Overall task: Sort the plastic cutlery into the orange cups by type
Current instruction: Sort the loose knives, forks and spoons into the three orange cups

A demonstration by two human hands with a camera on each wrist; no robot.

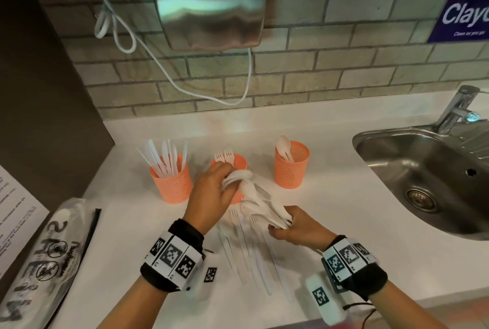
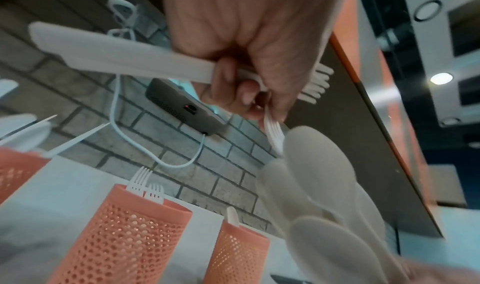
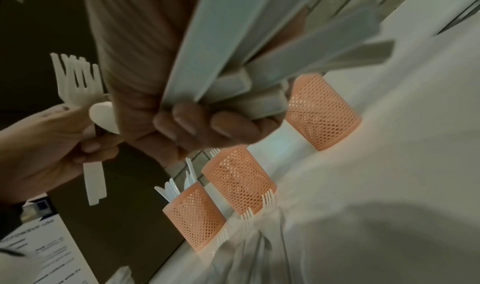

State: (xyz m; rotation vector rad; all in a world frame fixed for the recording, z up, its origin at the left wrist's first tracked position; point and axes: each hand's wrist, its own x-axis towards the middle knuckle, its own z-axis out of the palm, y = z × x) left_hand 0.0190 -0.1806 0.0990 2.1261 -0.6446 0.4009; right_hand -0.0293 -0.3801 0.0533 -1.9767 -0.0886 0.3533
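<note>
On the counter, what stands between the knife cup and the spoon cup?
The fork cup, with fork heads poking out. In the head view the left hand partly covers it; the knife cup and spoon cup flank it.

A steel hand dryer (image 1: 209,8) hangs on the brick wall, a sink (image 1: 423,170) with tap (image 1: 457,106) at right
</note>
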